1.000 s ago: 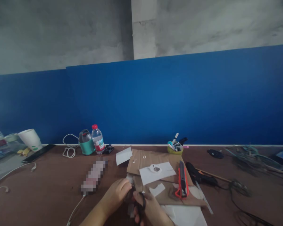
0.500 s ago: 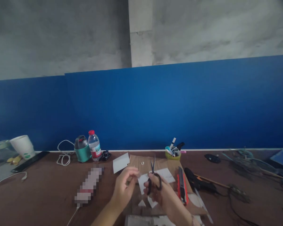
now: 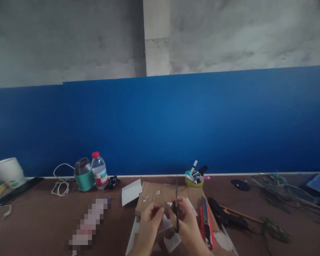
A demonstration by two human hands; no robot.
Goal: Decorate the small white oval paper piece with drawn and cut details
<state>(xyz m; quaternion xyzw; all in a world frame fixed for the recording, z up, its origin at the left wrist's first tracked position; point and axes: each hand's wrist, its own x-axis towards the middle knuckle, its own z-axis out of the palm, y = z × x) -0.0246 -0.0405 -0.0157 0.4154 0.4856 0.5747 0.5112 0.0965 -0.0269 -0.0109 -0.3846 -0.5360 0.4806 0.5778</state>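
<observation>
My right hand (image 3: 188, 222) grips a pair of black-handled scissors (image 3: 177, 208), seen nearly edge-on with the blades pointing up and away from me. Close beside it, my left hand (image 3: 150, 220) has thumb and fingers pinched together; whatever lies between them is hidden. Both hands are over a sheet of brown cardboard (image 3: 165, 187). Under and between them lie pieces of white paper (image 3: 172, 243), partly covered. Small white scraps with dark centres or gaps, such as one scrap (image 3: 158, 192), rest on the cardboard's far part.
Right of the hands lie a red utility knife (image 3: 207, 224) and a black glue gun (image 3: 226, 215). Behind stands a yellow-green holder (image 3: 194, 182) with pens. A folded white card (image 3: 132, 192), water bottle (image 3: 99, 172) and teal container (image 3: 84, 179) are to the left. Tangled wires (image 3: 280, 192) lie far right.
My left fingers have closed into a pinch and the hands have come nearer each other. The scissors have turned edge-on. More small white scraps show at the cardboard's left; the view has shifted slightly.
</observation>
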